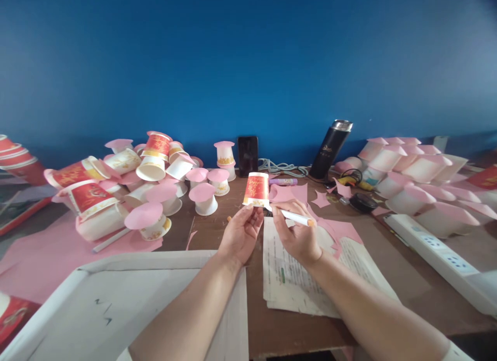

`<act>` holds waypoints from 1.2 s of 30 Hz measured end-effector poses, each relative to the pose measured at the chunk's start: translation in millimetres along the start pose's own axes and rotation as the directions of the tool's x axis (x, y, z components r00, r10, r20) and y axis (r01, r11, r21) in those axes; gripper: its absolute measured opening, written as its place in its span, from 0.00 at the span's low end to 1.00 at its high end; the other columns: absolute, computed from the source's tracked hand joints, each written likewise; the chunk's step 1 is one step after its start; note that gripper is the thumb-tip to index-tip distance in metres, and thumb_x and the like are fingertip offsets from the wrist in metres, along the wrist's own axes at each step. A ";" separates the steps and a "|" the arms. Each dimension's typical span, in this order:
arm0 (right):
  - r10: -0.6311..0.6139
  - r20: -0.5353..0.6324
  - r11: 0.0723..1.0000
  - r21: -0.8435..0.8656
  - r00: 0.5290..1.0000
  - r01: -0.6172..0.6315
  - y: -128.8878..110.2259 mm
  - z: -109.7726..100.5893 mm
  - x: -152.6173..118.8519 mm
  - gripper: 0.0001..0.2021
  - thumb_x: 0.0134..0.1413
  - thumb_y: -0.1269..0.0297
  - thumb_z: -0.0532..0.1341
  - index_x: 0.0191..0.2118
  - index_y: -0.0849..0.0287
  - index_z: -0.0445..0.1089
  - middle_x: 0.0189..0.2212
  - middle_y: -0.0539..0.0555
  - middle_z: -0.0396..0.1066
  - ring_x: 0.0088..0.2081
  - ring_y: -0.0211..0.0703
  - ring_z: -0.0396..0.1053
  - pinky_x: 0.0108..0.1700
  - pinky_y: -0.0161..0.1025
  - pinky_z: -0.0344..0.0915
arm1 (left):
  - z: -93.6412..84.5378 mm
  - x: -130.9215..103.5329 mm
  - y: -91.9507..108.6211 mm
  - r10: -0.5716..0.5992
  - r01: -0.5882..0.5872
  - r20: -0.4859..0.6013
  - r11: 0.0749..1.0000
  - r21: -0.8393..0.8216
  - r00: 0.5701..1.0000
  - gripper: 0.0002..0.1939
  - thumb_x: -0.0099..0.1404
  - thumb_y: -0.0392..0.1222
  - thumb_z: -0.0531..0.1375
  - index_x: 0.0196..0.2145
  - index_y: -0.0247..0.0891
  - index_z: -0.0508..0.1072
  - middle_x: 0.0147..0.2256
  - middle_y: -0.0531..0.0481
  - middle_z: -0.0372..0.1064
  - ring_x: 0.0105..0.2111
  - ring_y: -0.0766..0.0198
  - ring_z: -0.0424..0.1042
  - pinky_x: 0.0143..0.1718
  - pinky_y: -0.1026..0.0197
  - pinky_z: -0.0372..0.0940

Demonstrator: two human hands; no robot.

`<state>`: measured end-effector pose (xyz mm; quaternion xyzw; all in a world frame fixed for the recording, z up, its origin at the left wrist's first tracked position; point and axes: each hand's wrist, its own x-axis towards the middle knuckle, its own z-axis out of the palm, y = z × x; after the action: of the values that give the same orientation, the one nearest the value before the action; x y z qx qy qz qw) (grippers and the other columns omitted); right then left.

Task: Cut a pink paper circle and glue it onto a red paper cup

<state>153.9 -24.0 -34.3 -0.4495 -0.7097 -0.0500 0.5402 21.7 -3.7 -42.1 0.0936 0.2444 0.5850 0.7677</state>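
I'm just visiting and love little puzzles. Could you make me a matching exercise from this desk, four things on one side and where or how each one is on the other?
Things
1. Middle red cup
2. White pen
3. Black bottle
4. Phone

Places and states
A. Tilted, not held
B. In the right hand
C. Standing upright by the blue wall
D. Held by the left hand

Pairs: 1-D, 2-B, 3-A, 4-C
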 end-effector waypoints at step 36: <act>0.467 -0.106 0.834 0.384 0.878 -0.397 16.4 8.1 -0.1 0.14 0.59 0.57 0.57 0.50 0.51 0.68 0.45 0.55 0.73 0.41 0.44 0.72 0.44 0.47 0.69 | 1.5 -1.2 8.2 -0.085 0.081 -0.045 0.993 -0.091 0.995 0.03 0.61 0.29 0.58 0.30 0.28 0.70 0.27 0.47 0.69 0.28 0.70 0.71 0.30 0.69 0.70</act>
<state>159.5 -9.9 -44.6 -0.4879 -0.5300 0.1571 0.6755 15.1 -2.2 -36.9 0.0350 0.2405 0.5650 0.7885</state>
